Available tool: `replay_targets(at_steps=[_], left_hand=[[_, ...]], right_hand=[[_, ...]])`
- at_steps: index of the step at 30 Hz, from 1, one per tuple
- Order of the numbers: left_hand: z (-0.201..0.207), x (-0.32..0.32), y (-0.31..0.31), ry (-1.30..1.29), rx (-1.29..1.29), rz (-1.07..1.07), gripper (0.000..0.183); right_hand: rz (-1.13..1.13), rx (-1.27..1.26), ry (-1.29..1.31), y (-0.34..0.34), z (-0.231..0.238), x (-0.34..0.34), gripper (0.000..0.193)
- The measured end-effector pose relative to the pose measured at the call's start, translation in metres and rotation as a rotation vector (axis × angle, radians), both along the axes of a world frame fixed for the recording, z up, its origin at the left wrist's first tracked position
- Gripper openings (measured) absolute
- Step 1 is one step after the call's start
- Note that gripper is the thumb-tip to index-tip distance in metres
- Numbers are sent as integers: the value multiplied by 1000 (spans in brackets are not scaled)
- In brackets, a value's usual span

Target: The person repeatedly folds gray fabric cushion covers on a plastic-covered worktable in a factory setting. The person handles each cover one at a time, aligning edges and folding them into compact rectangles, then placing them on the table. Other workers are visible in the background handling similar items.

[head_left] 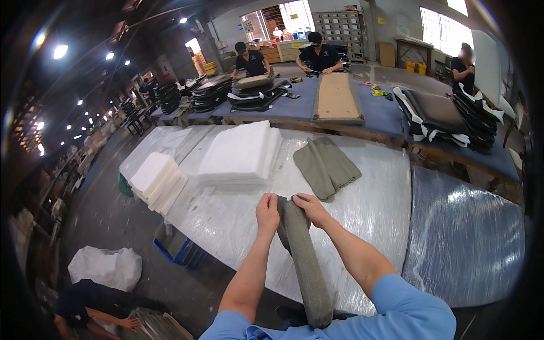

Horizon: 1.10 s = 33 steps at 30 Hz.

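Long grey-green fabric piece [309, 272], tube-like and padded-looking, is up in both hands above the near side of the bench [238, 226]. Far end at the fingers, near end down by the wearer's blue shirt [351, 328]. Left grip [268, 214] closed on the far end's left edge, thumb on top. Right grip [311, 209] closed on the same end's right edge, just beside the left. A darker flap of fabric hangs below the left grip

Bench is wrapped in clear, shiny film. Just beyond the grips: folded grey-green cloth [327, 167], lying flat. Left of that, a thick stack of white padding sheets [238, 153]; farther left, a smaller white stack [156, 177] at the bench edge. Blue crate [178, 252] on the floor below

To the right, a darker film-wrapped surface [470, 238]. Behind, a long blue-topped bench [385, 119] with a tan panel [337, 96] and piled black cushions [442, 110]. Two co-workers [321, 56] in dark shirts stand behind it. Lower left, another person [85, 300] bends by a white plastic bag [107, 269]
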<state>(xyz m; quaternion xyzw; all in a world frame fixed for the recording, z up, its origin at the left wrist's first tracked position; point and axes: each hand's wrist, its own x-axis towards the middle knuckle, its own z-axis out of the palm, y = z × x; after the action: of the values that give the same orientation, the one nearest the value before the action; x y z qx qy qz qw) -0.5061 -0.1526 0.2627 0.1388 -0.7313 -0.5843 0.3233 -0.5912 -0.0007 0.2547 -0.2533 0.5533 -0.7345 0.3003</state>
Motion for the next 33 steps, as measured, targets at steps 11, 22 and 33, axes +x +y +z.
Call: replay_targets(at_steps=[11,22,33], left_hand=[[-4,-9,-9,23,264,-146,17],[-19,-25,-22,-31,24,111,24],[-12,-49,-20,-14,-50,364,35]], right_hand=[[-24,-39,61,-19,-3,-15,27],[-2,-114,-80,-38,-11,-24,18],[-45,36,-13,-52,-6,-8,26]])
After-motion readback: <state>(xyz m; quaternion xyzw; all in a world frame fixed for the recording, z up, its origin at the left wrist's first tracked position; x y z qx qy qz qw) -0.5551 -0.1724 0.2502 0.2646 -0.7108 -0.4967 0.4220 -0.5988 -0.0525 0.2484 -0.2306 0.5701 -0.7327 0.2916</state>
